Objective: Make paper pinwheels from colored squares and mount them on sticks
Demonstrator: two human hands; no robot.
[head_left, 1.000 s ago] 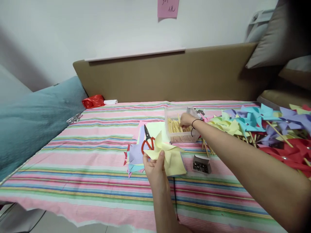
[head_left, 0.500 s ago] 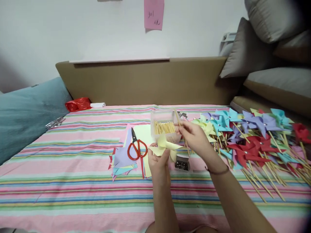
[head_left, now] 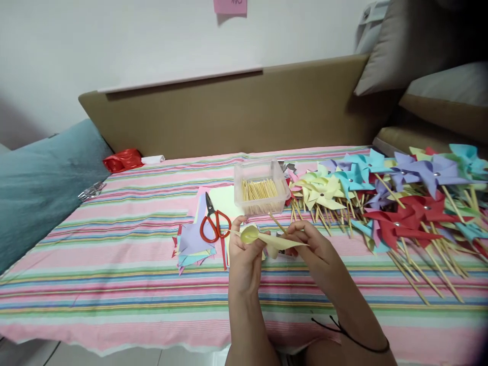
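Observation:
My left hand (head_left: 246,254) pinches a pale yellow paper pinwheel (head_left: 280,241) with curled blades. To the right of it, my right hand (head_left: 314,244) is closed on a thin wooden stick (head_left: 277,222), whose tip points up and left behind the pinwheel. Whether the stick touches the paper is hidden. Beyond both hands stands a clear plastic box (head_left: 263,207) holding many such sticks (head_left: 260,189). A small box of dark pins (head_left: 284,252) is mostly covered by the pinwheel and my right hand.
Red-handled scissors (head_left: 216,227) lie on coloured paper sheets (head_left: 196,240) at left. Many finished pinwheels (head_left: 415,203) are heaped at right. A striped cloth (head_left: 114,264) covers the surface. A red plastic bag (head_left: 122,160) and metal pieces (head_left: 91,191) lie far left.
My right hand has come down from over the stick box, bringing the stick behind the pinwheel. The pinwheel is now tilted more edge-on. The view has dipped lower.

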